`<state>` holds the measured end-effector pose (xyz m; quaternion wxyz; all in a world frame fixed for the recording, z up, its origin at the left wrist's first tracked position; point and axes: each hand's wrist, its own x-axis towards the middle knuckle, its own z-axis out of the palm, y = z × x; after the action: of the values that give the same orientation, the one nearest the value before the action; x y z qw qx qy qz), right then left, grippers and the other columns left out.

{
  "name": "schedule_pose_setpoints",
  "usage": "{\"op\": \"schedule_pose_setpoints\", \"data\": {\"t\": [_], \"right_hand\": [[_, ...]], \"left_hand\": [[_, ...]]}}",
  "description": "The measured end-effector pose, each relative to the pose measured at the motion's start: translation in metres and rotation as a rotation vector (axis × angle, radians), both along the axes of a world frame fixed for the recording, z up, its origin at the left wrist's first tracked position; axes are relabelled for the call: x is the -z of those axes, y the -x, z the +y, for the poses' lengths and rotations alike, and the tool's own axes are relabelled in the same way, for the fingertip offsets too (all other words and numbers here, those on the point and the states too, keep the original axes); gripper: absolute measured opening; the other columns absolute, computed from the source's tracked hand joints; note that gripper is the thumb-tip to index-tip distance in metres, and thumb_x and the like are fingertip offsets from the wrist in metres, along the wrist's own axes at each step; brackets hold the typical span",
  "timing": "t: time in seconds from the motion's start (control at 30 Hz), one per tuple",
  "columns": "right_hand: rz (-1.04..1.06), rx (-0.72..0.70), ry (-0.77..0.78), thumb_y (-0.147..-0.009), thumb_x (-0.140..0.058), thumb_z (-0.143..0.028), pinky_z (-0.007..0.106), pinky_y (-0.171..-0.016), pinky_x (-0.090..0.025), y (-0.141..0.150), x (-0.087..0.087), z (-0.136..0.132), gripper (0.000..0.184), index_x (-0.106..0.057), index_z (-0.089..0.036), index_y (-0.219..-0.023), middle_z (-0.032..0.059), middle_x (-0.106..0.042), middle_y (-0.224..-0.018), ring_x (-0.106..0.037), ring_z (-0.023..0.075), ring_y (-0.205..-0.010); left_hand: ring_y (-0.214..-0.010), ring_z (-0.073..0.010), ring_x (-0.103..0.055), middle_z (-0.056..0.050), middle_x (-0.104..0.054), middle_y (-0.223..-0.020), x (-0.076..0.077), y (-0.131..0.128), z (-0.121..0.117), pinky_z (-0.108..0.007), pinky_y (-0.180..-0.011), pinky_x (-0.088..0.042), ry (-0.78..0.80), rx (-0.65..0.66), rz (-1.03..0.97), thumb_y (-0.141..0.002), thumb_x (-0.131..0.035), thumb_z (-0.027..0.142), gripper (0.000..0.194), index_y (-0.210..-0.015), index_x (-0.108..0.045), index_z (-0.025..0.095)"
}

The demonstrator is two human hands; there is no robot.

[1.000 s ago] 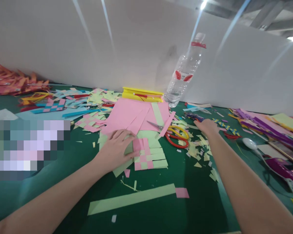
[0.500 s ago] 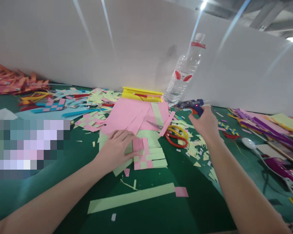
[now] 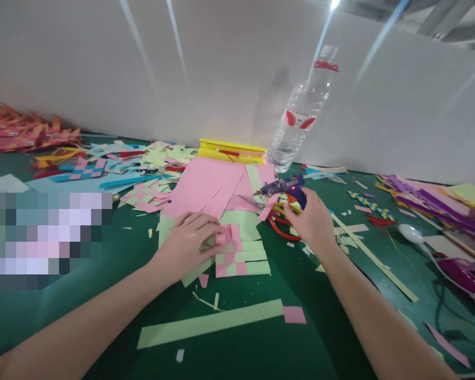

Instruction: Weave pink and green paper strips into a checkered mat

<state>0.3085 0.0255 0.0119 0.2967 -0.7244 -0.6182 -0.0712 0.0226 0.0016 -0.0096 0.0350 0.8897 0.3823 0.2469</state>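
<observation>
The pink-and-green paper weave [image 3: 231, 258] lies just below the view's centre, its left side partly hidden by the left hand [image 3: 190, 237] at nine o'clock; whether finger and thumb pinch its pink flap, I cannot tell. At two o'clock, the right hand [image 3: 312, 219] is wrapped around a dark blue glue gun [image 3: 285, 184], which partly covers the scissors [image 3: 275, 228]. A pixelated block [image 3: 47, 240] masks the nine o'clock side; the purple device [image 3: 463, 272] at three is cut off. The yellow trough [image 3: 209, 151] at twelve holds a red item; the bottle's [image 3: 303, 111] contents, at one, are unclear.
</observation>
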Motion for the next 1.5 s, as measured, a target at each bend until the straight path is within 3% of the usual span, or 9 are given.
{"op": "schedule_pose_setpoints", "data": {"t": [0.17,0.37,0.5,0.67,0.8,1.0,1.5], "right_hand": [[-0.04,-0.079,-0.074,-0.077,-0.056,-0.047,0.046,-0.082,-0.052,0.002,0.003,-0.001,0.057,-0.051,-0.01,-0.12,0.0217,-0.062,-0.115,-0.06,0.0339,-0.105],[-0.213,-0.305,-0.213,-0.082,-0.053,-0.041,0.046,-0.083,-0.054,0.01,0.004,-0.009,0.049,-0.051,-0.01,-0.12,0.02,-0.064,-0.111,-0.061,0.0326,-0.105],[-0.3,-0.485,-0.232,-0.087,-0.05,-0.037,0.047,-0.085,-0.053,0.014,0.002,-0.013,0.046,-0.047,-0.011,-0.124,0.02,-0.063,-0.112,-0.06,0.0319,-0.107],[-0.38,-0.606,-0.147,-0.091,-0.046,-0.036,0.047,-0.085,-0.054,0.017,0.002,-0.016,0.043,-0.047,-0.01,-0.125,0.0197,-0.063,-0.113,-0.061,0.0309,-0.106],[-0.427,-0.65,-0.116,-0.092,-0.043,-0.034,0.048,-0.088,-0.052,0.019,0.004,-0.017,0.044,-0.046,-0.009,-0.128,0.019,-0.062,-0.116,-0.06,0.0305,-0.108],[-0.491,-0.699,-0.156,-0.094,-0.041,-0.03,0.045,-0.086,-0.053,0.022,0.002,-0.018,0.041,-0.048,-0.005,-0.126,0.0198,-0.064,-0.112,-0.06,0.0295,-0.105],[-0.569,-0.714,-0.167,-0.096,-0.037,-0.022,0.044,-0.087,-0.051,0.022,0.001,-0.018,0.037,-0.049,-0.006,-0.127,0.0192,-0.063,-0.112,-0.06,0.0274,-0.102]], "left_hand": [[-0.085,-0.0206,-0.063,-0.001,-0.069,-0.089,0.002,-0.002,-0.004,-0.043,-0.093,-0.04,-0.034,-0.001,-0.123,-0.087,-0.059,0.03,0.013,-0.097,-0.057,0.023],[-0.076,-0.0166,-0.064,0.003,-0.07,-0.076,-0.005,0.002,-0.008,-0.041,-0.093,-0.038,-0.123,0.059,-0.19,-0.092,-0.053,0.027,0.029,-0.12,-0.049,0.023],[-0.078,-0.0133,-0.062,0.004,-0.07,-0.082,-0.014,0.007,-0.012,-0.038,-0.097,-0.033,-0.131,0.199,-0.105,-0.091,-0.055,0.02,0.009,-0.093,-0.062,0.025],[-0.067,-0.0138,-0.051,0.003,-0.058,-0.067,-0.021,0.01,-0.016,-0.035,-0.087,-0.035,-0.312,0.281,0.089,-0.093,-0.043,0.012,0.028,-0.08,-0.065,0.022],[-0.064,-0.0142,-0.045,0.003,-0.053,-0.063,-0.023,0.01,-0.018,-0.032,-0.079,-0.036,-0.365,0.354,0.167,-0.094,-0.041,0.011,0.03,-0.078,-0.064,0.02],[-0.059,-0.0138,-0.045,0.003,-0.054,-0.06,-0.025,0.008,-0.017,-0.031,-0.069,-0.035,-0.323,0.4,0.247,-0.095,-0.041,0.012,0.033,-0.07,-0.061,0.019],[-0.056,-0.0128,-0.051,0.002,-0.062,-0.066,-0.025,0.007,-0.018,-0.032,-0.065,-0.034,-0.197,0.439,0.185,-0.095,-0.039,0.009,0.035,-0.071,-0.061,0.019]]}}
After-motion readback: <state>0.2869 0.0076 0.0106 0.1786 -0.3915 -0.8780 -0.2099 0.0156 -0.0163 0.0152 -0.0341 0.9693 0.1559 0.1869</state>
